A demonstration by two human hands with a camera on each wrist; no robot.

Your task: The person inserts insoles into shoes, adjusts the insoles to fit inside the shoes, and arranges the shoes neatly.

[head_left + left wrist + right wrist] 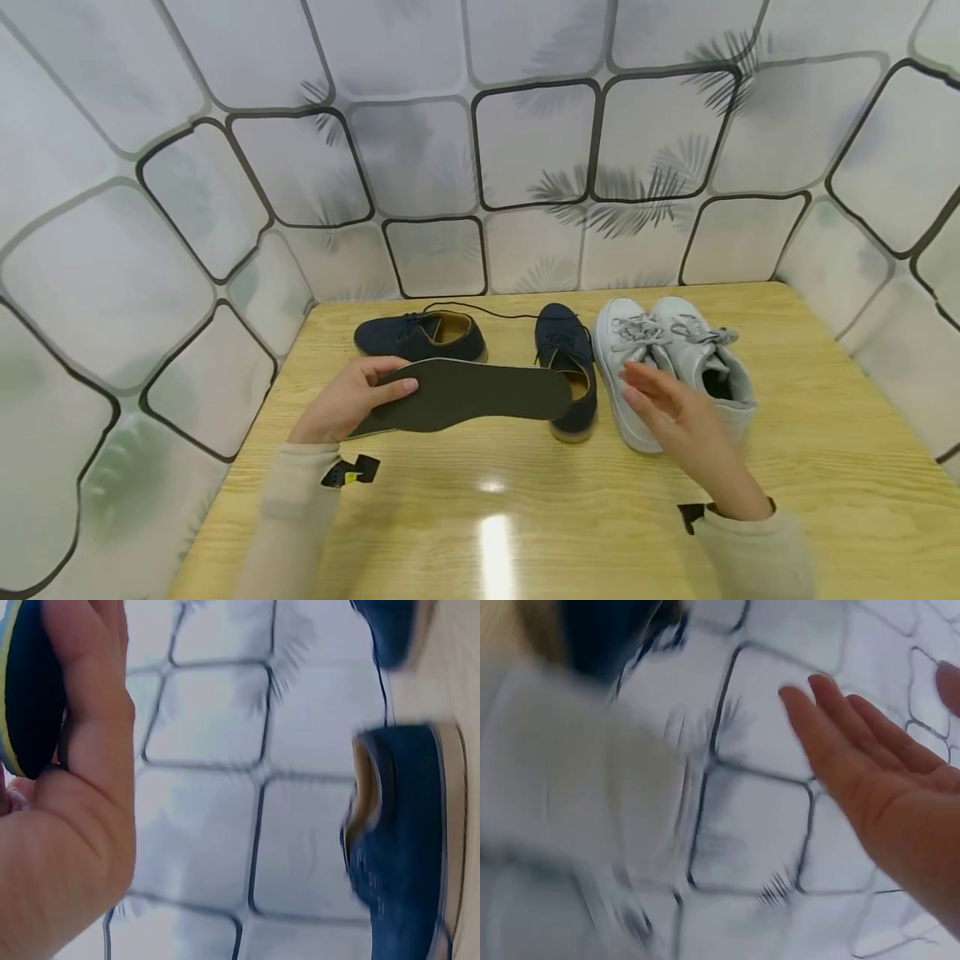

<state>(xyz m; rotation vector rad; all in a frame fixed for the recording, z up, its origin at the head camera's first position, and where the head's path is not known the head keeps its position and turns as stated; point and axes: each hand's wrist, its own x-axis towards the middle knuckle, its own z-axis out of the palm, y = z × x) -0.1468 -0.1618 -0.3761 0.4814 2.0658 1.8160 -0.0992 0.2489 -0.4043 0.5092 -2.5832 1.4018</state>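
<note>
Work status: partway, by judgement. The insole (487,396) is off the tabletop (600,533) and in hand; it is not yet seated in any shoe. Setting it down remains to be done.

Grip, left hand (356,396): narrow, pinching the insole's broad end with the thumb on top. A second dark piece (369,425) with a pale edge shows beneath—probably another insole. Grip, right hand (686,429): wide, fingers extended, holding nothing.

Position: the insole lies level, its narrow end overlapping the upright navy shoe (566,342) in the head view; contact cannot be confirmed.

Materials: the insole is thin, matte and dark, with a curved outline. The left navy shoe (386,336) has a tan lining. The white shoes (637,333) are smooth and laced. The tabletop is glossy, pale wood grain.
</note>
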